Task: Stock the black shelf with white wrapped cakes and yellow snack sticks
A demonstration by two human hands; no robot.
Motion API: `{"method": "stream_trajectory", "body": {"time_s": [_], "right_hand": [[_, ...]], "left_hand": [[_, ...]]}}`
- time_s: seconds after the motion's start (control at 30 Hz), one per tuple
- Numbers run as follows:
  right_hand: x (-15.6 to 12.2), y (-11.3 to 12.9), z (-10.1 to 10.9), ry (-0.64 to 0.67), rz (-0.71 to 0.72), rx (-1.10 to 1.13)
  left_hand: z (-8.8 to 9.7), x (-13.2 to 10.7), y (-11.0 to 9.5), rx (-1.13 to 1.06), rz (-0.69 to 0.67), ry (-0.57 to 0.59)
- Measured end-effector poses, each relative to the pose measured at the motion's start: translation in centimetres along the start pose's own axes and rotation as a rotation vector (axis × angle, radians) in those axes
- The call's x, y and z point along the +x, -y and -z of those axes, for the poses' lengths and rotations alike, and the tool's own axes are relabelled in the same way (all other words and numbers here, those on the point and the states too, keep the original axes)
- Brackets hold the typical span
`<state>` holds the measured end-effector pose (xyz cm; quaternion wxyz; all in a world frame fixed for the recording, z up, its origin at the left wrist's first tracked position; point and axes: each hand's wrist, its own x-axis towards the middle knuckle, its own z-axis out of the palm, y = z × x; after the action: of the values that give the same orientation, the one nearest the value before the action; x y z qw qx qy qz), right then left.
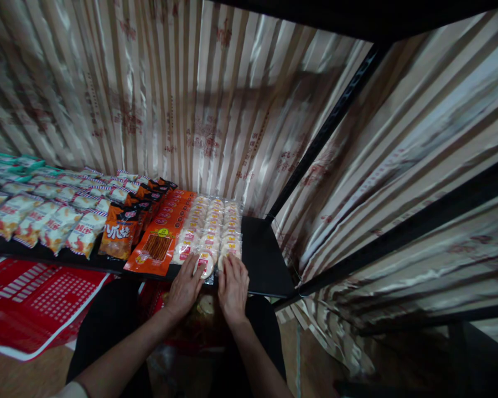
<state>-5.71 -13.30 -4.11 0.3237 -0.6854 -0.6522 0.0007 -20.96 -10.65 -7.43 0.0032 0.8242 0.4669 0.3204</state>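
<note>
Clear packets of round pale crackers stand in three rows on a black shelf. My left hand is at the front of the left and middle rows, fingers curled on the edge of a cracker packet. My right hand bends its fingers over the front cracker packet of the right row, thumb at its side. The undersides of both packets are hidden. Just left of the crackers lies a row of orange snack bags, the front one showing brown sticks.
Black-and-orange snack bags, white snack bags and green-edged bags fill the shelf leftward. Below it sits a red plastic basket. A slanting black post and patterned curtain-like sheeting bound the right and back.
</note>
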Motion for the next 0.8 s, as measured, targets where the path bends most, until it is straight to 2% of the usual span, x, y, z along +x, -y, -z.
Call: {"method": "stream_trajectory", "body": {"time_s": [0.07, 0.23, 0.33, 0.8], "right_hand": [[0.5, -1.3, 0.0, -0.015, -0.023, -0.051], [1.5, -3.2, -0.7, 0.116, -0.038, -0.134], [1.6, -3.4, -1.1, 0.149, -0.056, -0.189], [1.4, -3.5, -1.9, 0.099, -0.023, -0.288]], "left_hand": [[-0.1, 0.0, -0.1, 0.008, 0.003, -0.008], [-0.1, 0.2, -0.3, 0.031, 0.007, -0.02], [-0.2, 0.4, -0.5, 0.053, 0.009, -0.016], [-0.9, 1.3, -1.0, 0.055, 0.023, -0.073]]}}
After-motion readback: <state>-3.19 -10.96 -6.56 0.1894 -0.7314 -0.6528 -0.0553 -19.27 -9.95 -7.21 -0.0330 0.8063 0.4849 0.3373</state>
